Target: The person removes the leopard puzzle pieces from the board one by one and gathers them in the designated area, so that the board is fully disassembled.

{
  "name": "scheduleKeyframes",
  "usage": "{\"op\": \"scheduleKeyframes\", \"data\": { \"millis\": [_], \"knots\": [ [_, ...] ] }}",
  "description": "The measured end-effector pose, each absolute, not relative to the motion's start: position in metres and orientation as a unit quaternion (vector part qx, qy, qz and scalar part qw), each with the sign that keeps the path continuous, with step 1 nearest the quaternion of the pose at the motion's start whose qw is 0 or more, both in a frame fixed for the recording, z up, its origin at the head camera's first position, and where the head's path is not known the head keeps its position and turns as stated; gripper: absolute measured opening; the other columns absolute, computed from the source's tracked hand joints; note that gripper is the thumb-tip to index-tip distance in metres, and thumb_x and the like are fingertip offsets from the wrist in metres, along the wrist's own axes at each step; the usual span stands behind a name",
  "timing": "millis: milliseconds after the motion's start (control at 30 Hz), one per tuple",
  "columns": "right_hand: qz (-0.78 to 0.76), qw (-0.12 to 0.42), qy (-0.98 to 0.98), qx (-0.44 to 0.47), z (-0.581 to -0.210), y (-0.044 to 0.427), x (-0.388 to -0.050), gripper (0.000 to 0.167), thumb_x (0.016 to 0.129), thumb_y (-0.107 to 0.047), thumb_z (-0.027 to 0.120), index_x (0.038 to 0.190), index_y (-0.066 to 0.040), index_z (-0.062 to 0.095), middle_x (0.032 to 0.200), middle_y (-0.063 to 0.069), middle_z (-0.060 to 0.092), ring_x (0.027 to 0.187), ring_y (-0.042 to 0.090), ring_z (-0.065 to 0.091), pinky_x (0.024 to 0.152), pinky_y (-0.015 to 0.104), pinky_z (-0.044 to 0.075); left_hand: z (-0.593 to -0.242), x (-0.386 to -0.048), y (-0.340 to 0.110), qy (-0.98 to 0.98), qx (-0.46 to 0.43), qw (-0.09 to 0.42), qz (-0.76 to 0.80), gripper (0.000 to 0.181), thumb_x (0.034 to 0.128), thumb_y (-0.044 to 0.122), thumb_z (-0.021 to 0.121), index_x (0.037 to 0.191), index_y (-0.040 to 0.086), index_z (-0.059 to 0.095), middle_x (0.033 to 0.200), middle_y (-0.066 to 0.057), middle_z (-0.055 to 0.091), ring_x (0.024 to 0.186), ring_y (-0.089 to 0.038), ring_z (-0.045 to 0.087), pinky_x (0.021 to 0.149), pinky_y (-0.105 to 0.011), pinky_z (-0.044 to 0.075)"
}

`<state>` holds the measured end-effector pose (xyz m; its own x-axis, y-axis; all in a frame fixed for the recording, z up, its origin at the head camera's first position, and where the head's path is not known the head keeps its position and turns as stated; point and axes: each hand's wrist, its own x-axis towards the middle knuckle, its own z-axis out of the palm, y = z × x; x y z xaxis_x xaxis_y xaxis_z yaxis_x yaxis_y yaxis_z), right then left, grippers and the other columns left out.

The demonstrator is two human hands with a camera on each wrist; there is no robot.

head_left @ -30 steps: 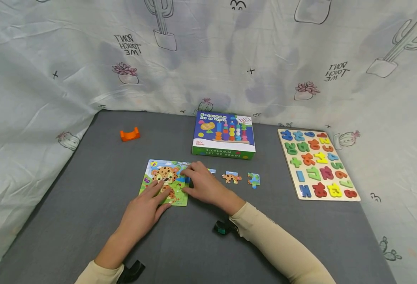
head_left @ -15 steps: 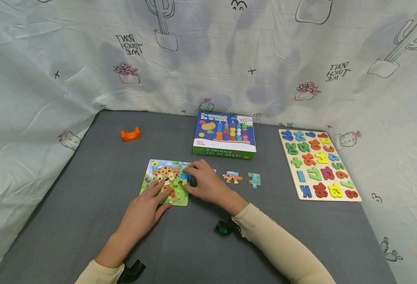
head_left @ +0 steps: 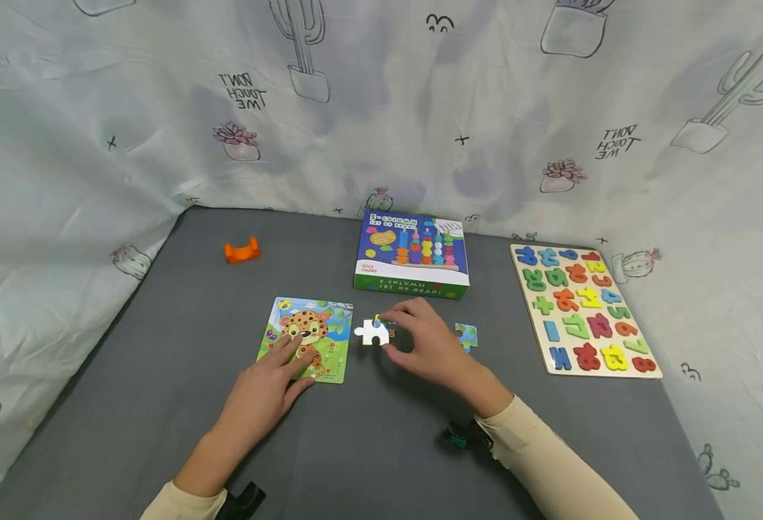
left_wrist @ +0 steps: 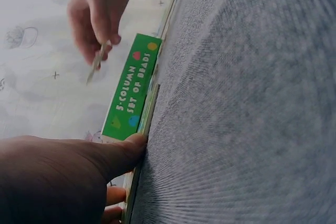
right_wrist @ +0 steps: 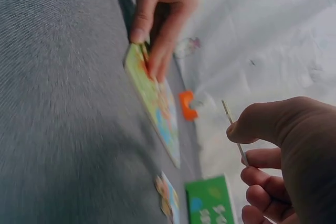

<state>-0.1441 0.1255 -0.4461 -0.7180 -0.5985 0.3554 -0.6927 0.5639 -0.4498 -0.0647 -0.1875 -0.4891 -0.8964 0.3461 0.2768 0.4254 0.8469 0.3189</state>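
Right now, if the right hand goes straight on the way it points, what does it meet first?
Probably the leopard puzzle, though the right hand looks raised and may pass above it.

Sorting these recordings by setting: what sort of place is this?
Probably a play or filming corner, though the wider room isn't shown: a grey surface surrounded by cactus-print cloth, with an animal puzzle and a boxed bead set on it.
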Motion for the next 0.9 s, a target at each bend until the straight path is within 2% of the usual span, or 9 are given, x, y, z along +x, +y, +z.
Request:
{"op": "scheduleKeyframes", "data": {
  "millis": [200,500,900],
  "knots": [
    [0.291,0.085,-0.894,0.33,-0.445,0.164,-0.123,0.044,0.088,-0.013,0.091,0.129,-0.006,0.077,0.123,0.006,0.065,0.116,0.026,0.058,0.09,0.046,0.057,-0.493,-0.055,-0.186,-0.957,-0.203,0.089,-0.187,0.049,0.0902,0.027,0.092,0.133,0.008,0.079,0.149,-0.023,0.063,0.141,-0.043,0.057,0.091,-0.063,0.06],
    [0.271,0.113,-0.915,0.278,-0.438,0.206,-0.102,0.044,0.084,-0.01,0.093,0.126,-0.007,0.077,0.119,0.004,0.066,0.108,0.023,0.056,0.082,0.045,0.056,-0.49,-0.056,-0.185,-0.958,-0.2,0.09,-0.187,0.05,0.0901,0.026,0.092,0.134,0.007,0.078,0.149,-0.023,0.062,0.142,-0.044,0.055,0.094,-0.063,0.059],
    [0.261,0.101,-0.934,0.221,-0.446,0.243,-0.093,0.049,0.081,-0.005,0.094,0.127,-0.004,0.078,0.119,0.008,0.066,0.109,0.026,0.058,0.085,0.051,0.058,-0.485,-0.064,-0.187,-0.959,-0.199,0.093,-0.178,0.051,0.0917,0.027,0.091,0.137,0.008,0.077,0.151,-0.022,0.061,0.145,-0.042,0.052,0.097,-0.063,0.058]
  ]
}}
